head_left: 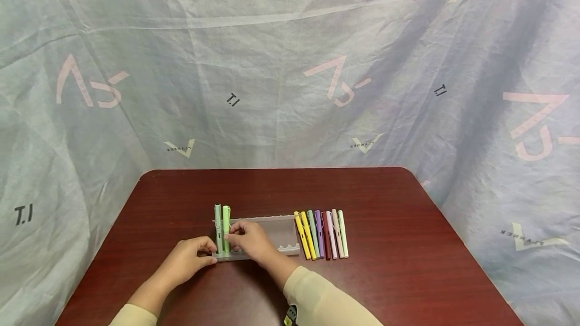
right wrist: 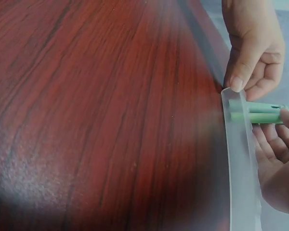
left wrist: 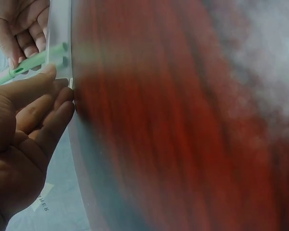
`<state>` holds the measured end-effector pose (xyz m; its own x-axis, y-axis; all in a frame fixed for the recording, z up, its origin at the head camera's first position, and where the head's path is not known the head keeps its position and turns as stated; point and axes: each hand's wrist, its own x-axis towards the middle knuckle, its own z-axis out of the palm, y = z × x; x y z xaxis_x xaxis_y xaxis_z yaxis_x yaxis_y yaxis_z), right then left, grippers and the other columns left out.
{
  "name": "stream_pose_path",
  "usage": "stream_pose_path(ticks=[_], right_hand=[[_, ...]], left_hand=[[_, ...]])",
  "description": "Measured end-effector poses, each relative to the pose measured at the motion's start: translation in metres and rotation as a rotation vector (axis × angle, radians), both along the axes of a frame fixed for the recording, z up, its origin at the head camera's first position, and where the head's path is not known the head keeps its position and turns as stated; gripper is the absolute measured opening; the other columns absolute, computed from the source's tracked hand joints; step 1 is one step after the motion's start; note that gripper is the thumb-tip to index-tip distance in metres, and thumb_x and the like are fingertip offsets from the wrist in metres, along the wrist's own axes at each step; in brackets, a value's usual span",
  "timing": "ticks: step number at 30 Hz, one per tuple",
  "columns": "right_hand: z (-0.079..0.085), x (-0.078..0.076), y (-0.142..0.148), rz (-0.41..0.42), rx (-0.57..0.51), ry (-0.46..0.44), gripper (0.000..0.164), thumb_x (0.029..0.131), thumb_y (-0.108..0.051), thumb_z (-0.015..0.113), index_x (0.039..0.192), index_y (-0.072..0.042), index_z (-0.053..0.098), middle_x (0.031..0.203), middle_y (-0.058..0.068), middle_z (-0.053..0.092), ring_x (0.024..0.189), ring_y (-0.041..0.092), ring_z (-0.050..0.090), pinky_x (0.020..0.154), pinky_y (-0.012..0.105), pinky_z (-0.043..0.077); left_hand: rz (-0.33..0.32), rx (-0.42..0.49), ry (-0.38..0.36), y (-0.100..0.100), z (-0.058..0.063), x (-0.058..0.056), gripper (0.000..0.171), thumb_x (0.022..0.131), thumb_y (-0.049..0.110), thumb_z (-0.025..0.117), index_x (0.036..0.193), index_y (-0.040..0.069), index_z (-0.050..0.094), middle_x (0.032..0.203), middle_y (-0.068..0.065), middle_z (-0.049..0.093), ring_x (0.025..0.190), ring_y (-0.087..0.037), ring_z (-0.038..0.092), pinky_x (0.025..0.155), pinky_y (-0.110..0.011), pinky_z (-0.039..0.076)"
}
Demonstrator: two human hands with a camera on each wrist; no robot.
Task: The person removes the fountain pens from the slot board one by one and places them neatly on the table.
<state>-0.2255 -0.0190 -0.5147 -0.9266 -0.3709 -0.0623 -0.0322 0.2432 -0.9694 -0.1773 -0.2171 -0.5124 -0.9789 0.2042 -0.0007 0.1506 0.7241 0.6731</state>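
Observation:
A frosted clear pen rack [head_left: 290, 251] with notched edges lies on the table. My left hand [head_left: 187, 260] pinches its near left corner between thumb and fingers, as the right wrist view also shows. A grey-green pen [head_left: 218, 215] lies across the rack at the left end. Beside it is a bright light-green pen [head_left: 226, 214], which my right hand [head_left: 250, 239] pinches near its middle. Both pens' lower ends show through the rack's front wall [right wrist: 238, 163] in the right wrist view. My right forearm hides part of the rack's front.
Just right of the rack, several pens lie side by side: yellow pens [head_left: 304, 235], a purple pen [head_left: 319, 234], a dark red pen [head_left: 327, 238], and paler ones. The dark red-brown wooden table [head_left: 385, 205] is ringed by a grey printed cloth [head_left: 281, 89].

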Motion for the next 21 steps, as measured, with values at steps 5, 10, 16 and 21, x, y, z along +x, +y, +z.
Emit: stream_pose_path(ticks=[5,10,16,21], right_hand=[[0.000,0.001,0.002,-0.002,0.075,0.085,0.012,0.089,-0.019,0.073,0.091,-0.009,0.067,0.073,-0.004,0.063,0.063,0.013,0.066,0.057,0.023,0.051],[0.003,0.005,0.004,0.004,0.107,0.185,0.012,0.091,-0.021,0.071,0.096,-0.011,0.068,0.076,-0.005,0.068,0.065,0.004,0.063,0.060,0.019,0.049],[0.006,0.006,0.007,-0.005,-0.018,0.202,0.012,0.091,-0.016,0.070,0.098,-0.006,0.067,0.088,0.003,0.071,0.073,0.009,0.067,0.066,0.022,0.054],[0.007,0.004,0.015,0.012,-0.139,0.106,0.015,0.092,-0.015,0.069,0.099,-0.002,0.065,0.085,0.005,0.067,0.078,0.031,0.070,0.069,0.040,0.059]], left_hand=[[-0.006,0.009,-0.007,0.001,0.001,0.001,0.015,0.082,0.019,0.079,0.093,0.021,0.069,0.093,0.009,0.070,0.089,-0.009,0.066,0.076,-0.028,0.052],[0.009,-0.001,-0.001,0.001,0.000,0.001,0.015,0.082,0.018,0.079,0.092,0.023,0.069,0.092,0.011,0.070,0.089,-0.008,0.066,0.076,-0.028,0.053],[0.003,-0.019,0.027,0.001,-0.001,0.001,0.015,0.082,0.018,0.079,0.091,0.024,0.068,0.091,0.012,0.070,0.089,-0.008,0.066,0.077,-0.028,0.052],[0.003,-0.017,0.004,0.001,-0.001,0.001,0.015,0.083,0.018,0.078,0.092,0.024,0.068,0.092,0.012,0.070,0.089,-0.009,0.066,0.076,-0.029,0.052]])
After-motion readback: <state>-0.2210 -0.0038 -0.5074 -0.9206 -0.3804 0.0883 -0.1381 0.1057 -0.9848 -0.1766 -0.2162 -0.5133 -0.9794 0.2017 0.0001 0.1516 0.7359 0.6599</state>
